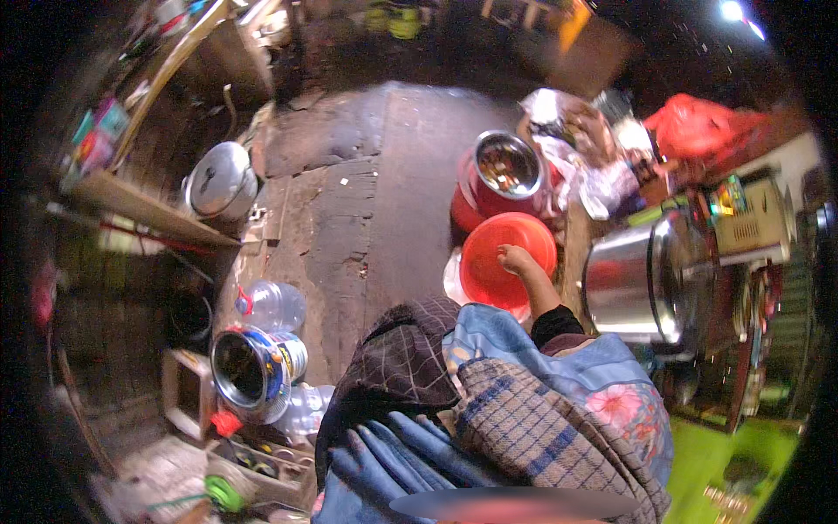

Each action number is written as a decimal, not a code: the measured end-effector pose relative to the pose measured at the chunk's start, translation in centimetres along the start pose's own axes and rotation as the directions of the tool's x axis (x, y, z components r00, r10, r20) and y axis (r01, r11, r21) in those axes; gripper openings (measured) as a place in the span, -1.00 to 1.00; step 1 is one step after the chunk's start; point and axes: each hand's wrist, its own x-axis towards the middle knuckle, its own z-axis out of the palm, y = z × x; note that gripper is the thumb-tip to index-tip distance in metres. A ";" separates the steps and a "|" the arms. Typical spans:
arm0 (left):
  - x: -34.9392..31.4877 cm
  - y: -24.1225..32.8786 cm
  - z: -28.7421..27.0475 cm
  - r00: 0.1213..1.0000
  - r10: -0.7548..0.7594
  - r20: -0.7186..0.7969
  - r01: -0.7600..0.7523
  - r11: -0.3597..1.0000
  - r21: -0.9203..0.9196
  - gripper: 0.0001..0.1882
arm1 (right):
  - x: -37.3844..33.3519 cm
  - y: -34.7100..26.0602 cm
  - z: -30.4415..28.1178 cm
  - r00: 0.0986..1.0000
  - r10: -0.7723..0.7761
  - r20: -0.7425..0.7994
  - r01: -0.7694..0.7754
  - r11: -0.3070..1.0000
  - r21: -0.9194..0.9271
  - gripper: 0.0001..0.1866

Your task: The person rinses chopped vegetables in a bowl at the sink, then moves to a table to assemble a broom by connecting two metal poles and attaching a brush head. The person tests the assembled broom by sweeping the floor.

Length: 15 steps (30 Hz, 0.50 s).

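Note:
My right hand [515, 259] reaches over a round red plastic basin [539, 229], its dark sleeve cuff pulled back along the forearm. The fingers are small and blurred, so I cannot make out whether they grip anything or touch the basin. Just beyond the basin stands a metal pot [489, 142] with small brown and reddish bits inside, set in or on another red vessel [467, 208]. My left hand does not show. On that side a dark checked cloth [397, 349] covers my lap, and a brown and blue checked cloth [524, 410] hangs over blue flowered fabric.
A large steel pot [621, 278] stands right of my arm. Plastic bags [602, 188] and a red bag [698, 127] are piled beyond. At left are clear plastic bottles [278, 306], an open tin [242, 368] and a lidded pot [221, 181]. Dark floorboards [419, 175] stretch ahead.

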 end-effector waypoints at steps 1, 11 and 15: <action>1.1 1.8 -0.4 1.000 0.005 0.027 -0.006 1.000 0.019 -0.73 | -1.1 0.9 1.6 0.998 0.001 0.055 -0.007 0.994 0.108 -0.53; 11.4 17.7 -4.2 0.976 0.080 0.203 -0.093 0.994 0.053 -0.66 | -11.4 8.8 23.1 0.902 0.300 0.309 -0.413 0.806 0.424 -0.62; 14.6 22.1 -4.0 0.946 0.127 0.299 -0.147 0.988 0.045 -0.62 | -17.4 4.7 23.4 0.607 0.548 0.576 -0.793 0.376 0.479 -0.66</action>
